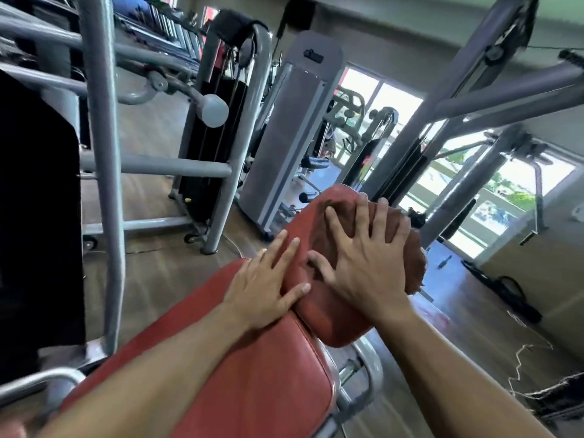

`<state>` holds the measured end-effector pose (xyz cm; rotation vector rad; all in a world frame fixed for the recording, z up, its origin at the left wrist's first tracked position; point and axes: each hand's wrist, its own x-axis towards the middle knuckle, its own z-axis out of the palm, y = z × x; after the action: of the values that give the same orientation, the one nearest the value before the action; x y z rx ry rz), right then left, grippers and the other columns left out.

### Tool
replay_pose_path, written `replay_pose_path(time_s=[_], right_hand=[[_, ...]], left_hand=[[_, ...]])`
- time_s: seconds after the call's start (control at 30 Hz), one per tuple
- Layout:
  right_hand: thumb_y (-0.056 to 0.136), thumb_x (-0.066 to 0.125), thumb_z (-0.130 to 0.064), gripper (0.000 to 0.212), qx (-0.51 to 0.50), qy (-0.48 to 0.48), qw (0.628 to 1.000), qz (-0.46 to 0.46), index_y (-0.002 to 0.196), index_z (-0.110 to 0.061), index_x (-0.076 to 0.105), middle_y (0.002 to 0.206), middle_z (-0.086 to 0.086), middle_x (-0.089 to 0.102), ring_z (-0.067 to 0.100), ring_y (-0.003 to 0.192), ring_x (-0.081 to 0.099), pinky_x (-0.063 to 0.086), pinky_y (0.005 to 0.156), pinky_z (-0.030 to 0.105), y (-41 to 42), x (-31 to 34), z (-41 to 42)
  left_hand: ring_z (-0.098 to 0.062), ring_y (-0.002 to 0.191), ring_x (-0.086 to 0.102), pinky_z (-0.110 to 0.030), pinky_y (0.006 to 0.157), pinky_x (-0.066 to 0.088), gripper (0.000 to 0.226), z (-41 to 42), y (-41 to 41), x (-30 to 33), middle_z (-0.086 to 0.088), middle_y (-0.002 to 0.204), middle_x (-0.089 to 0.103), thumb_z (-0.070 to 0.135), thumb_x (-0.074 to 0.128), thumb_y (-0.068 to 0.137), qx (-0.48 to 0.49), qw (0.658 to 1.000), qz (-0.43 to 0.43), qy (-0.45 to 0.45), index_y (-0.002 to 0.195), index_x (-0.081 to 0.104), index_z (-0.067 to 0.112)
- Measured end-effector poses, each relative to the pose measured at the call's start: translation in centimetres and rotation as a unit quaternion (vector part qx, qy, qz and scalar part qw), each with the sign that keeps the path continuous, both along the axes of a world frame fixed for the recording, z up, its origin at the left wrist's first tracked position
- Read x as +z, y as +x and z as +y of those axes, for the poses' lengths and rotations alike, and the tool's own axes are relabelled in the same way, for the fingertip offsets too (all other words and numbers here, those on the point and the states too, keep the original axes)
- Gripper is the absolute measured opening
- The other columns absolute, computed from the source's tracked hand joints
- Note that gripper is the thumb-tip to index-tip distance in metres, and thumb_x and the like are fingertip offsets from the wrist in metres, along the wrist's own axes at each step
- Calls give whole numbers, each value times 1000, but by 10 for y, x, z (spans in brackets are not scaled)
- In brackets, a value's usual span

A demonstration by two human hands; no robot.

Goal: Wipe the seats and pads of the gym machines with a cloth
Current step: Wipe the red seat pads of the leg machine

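Head camera looks down my two bare forearms to a red bench. My right hand lies flat with the fingers spread wide, pressing a reddish-brown cloth onto the far red pad; the cloth bunches under my palm and its fuzzy edge sticks out to the right of my hand. My left hand is open too, fingers straight, resting across the gap where the far pad meets the near red pad, with the thumb touching the far pad's edge. Neither hand curls round anything. Grey machine frames stand to the left, and bright windows show at the far right.
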<state>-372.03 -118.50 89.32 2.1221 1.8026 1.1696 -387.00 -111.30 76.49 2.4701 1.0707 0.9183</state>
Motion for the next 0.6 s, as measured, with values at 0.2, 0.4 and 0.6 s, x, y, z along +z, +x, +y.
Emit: replay_pose_path(time_s=[0.2,0.4,0.6], right_hand=[[87,27,-82,82,9,-32,999,-14,154,-36,33,165,18,18,45,150,10,7,111,74,2,0,1],[89,27,-79,81,10,-37,999,-15,156,-34,29,166,15,12,41,152,6,5,112,71,-7,-9,-2],[85,21,-82,83,8,-64,998,2,156,-39,25,167,12,10,40,152,3,4,112,72,-17,12,42]], left_hand=[[-32,140,37,-46,112,35,87,-1,-1,6,14,165,-11,72,42,89,-23,998,-48,-30,156,0,38],[-27,143,35,-42,109,33,103,-6,-9,8,18,163,-17,69,57,84,-39,995,-56,-77,158,-3,29],[-18,150,18,-44,114,26,117,-3,-14,12,18,161,-25,74,58,80,-53,993,-27,-103,156,-15,24]])
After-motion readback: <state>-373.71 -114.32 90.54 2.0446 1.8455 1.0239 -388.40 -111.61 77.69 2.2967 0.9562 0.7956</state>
